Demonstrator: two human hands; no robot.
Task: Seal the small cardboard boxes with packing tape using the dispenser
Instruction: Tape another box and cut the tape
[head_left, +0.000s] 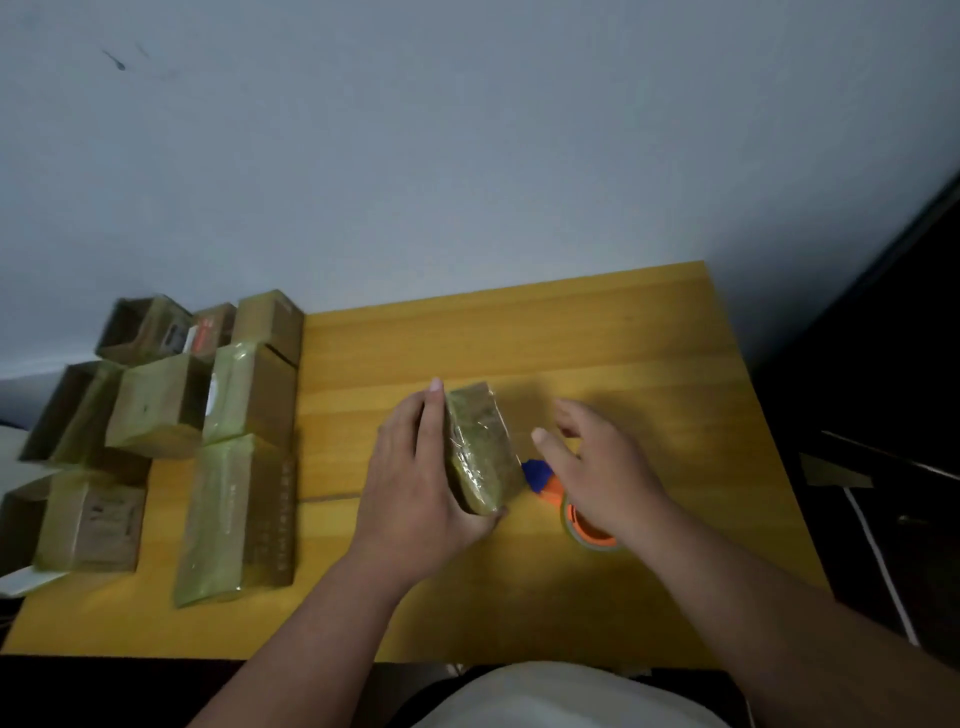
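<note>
Box (480, 447), small and already tape-wrapped, stands on edge mid-table (623, 332) — left hand (415, 478) grips it, thumb under its near end. Right hand (597, 467) hovers open above the orange-and-blue dispenser (550, 486). More taped boxes (234, 519) are stacked at left.

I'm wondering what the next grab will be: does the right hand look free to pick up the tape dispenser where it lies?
Probably yes. The right hand is open, holds nothing and hovers right over the tape dispenser on the table. The left hand holds the box just beside it, not in the way.
</note>
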